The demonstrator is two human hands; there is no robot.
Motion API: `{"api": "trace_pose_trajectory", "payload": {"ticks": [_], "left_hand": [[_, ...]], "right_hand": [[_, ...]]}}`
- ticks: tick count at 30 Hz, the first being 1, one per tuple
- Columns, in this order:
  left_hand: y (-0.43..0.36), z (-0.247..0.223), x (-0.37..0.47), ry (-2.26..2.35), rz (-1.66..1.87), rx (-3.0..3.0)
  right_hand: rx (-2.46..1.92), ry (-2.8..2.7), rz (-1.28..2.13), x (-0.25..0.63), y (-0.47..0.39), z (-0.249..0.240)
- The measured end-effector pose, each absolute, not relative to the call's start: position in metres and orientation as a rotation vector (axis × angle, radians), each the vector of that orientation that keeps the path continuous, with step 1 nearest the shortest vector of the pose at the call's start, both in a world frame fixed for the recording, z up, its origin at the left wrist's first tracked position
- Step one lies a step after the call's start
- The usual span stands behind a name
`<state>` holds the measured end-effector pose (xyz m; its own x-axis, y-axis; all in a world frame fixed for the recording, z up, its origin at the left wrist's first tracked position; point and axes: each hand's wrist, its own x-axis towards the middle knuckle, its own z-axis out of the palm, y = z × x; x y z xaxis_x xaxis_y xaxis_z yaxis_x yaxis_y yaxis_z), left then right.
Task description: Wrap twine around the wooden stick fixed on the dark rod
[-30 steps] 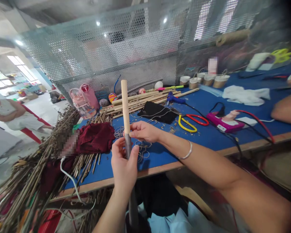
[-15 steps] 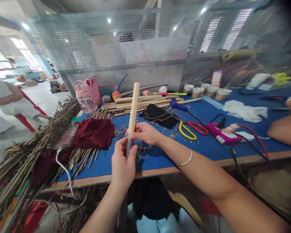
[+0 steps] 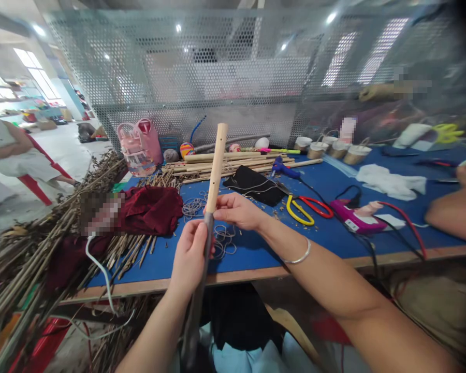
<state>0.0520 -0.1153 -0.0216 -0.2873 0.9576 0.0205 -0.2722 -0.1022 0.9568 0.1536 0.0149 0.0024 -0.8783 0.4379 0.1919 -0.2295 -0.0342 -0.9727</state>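
Observation:
A pale wooden rod [image 3: 217,168] with small dark holes stands nearly upright in front of me; its lower part [image 3: 202,274] is grey and reaches down past the table edge. My left hand [image 3: 190,248] is closed around the grey part, just below where the colour changes. With fingers pinched, my right hand [image 3: 235,211] grips the rod at the base of the pale wood. Loose grey cord [image 3: 224,242] lies in loops on the blue table behind my hands.
Scissors [image 3: 301,210], a blue glue gun [image 3: 285,168], a black cloth [image 3: 254,184] and a purple power strip [image 3: 355,216] lie to the right. Dark red cloth [image 3: 153,210] and dry twigs [image 3: 34,269] are left. A person's arm [image 3: 452,212] rests at the right edge.
The rod has turned, showing holes on its pale part and more of its grey length below. My left hand has shifted slightly left along with its lower part.

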Motion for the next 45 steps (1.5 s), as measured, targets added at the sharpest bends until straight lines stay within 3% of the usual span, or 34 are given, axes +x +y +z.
{"api": "trace_pose_trajectory", "payload": {"ticks": [4, 11, 13, 19, 24, 31, 36, 39, 42, 45], "left_hand": [[-0.119, -0.015, 0.061, 1.428, 1.683, 1.023], [-0.105, -0.025, 0.046, 0.636, 1.245, 0.730], [-0.104, -0.022, 0.048, 0.751, 1.312, 0.763], [-0.107, -0.006, 0.064, 1.695, 1.795, 1.116], [-0.105, -0.012, 0.062, 1.608, 1.812, 1.145], [-0.099, -0.016, 0.057, 0.993, 1.610, 0.901], [-0.096, 0.004, 0.044, 1.386, 1.502, 1.214], [-0.087, 0.027, 0.027, 1.631, 1.227, 1.546], [-0.074, 0.038, 0.012, 1.524, 1.001, 1.546], [-0.065, 0.027, 0.002, 1.246, 1.013, 1.316]], "right_hand": [[-0.219, -1.744, 1.950, 0.149, 0.013, 0.004], [-0.030, -1.788, 2.117, 0.156, 0.014, -0.001], [-0.046, -1.783, 2.082, 0.156, 0.014, -0.001], [-0.298, -1.700, 1.969, 0.147, 0.014, 0.000], [-0.345, -1.788, 1.855, 0.151, 0.018, 0.003], [-0.262, -1.823, 1.814, 0.161, 0.019, 0.012], [-0.347, -1.894, 1.733, 0.163, 0.026, 0.010], [-0.338, -1.864, 1.773, 0.163, 0.028, 0.011], [-0.335, -1.829, 1.778, 0.161, 0.026, 0.011], [-0.231, -1.799, 1.826, 0.158, 0.023, 0.009]]}}
